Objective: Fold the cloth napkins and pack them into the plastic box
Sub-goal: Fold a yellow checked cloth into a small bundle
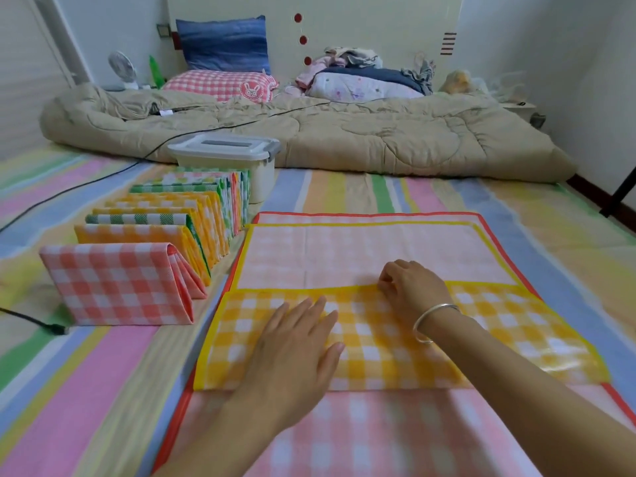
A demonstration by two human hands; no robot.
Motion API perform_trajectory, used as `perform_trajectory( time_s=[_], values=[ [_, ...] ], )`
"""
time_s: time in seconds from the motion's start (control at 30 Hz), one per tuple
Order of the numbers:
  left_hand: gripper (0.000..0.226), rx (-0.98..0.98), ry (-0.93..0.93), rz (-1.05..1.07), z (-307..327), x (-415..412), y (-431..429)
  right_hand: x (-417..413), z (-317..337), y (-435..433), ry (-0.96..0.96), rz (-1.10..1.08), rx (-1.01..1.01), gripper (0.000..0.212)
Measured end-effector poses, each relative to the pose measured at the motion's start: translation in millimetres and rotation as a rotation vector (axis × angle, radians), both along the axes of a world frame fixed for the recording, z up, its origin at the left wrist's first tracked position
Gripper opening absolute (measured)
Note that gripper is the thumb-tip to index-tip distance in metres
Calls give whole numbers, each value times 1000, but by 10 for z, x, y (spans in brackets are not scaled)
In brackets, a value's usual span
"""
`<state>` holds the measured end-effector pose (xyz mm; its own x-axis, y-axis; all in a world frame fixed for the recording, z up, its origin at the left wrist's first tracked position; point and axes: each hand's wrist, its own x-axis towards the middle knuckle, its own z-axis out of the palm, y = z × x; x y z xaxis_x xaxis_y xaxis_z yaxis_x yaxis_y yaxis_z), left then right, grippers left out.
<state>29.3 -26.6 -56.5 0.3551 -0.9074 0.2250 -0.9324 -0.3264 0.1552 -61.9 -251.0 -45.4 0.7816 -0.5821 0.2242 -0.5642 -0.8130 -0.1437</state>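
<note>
Lying flat: red napkin point(344, 435), centre, under yellow napkin point(499, 318), near edge folded over.
Folded napkins point(151, 235): standing, 10 o'clock.
Plastic box point(223, 149): lidded, 11 o'clock.
Left hand point(296, 346): fingers straight, pressing fold.
Right hand point(409, 290): fingers curled, pinching fold's edge.

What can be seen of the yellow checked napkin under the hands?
The yellow checked napkin is a thin, slightly glossy sheet with a solid yellow border. It lies flat on a larger pink checked napkin with a red border. It is partly folded: its near part is turned over away from the person, showing bright checks, while the far part shows the paler underside. The left hand presses flat on the flap; the right hand curls its fingers at the flap's far edge, seemingly pinching it.
</note>
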Motion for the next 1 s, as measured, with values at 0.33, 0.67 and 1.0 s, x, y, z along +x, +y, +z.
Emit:
perform_trajectory(
  time_s=[0.33, 0.67, 1.0],
  values=[
    [68, 193, 3, 30, -284, 128, -75, 66, -163, -134, -104, 13, 62, 15],
    [62, 144, -18, 26, -364, 131, -82, -103, -90, 440, 171, -58, 127, 98],
    [81, 164, -3, 54, -444, 194, -74, -1239, -289, 165, 342, -407, 268, 77]
  ],
)
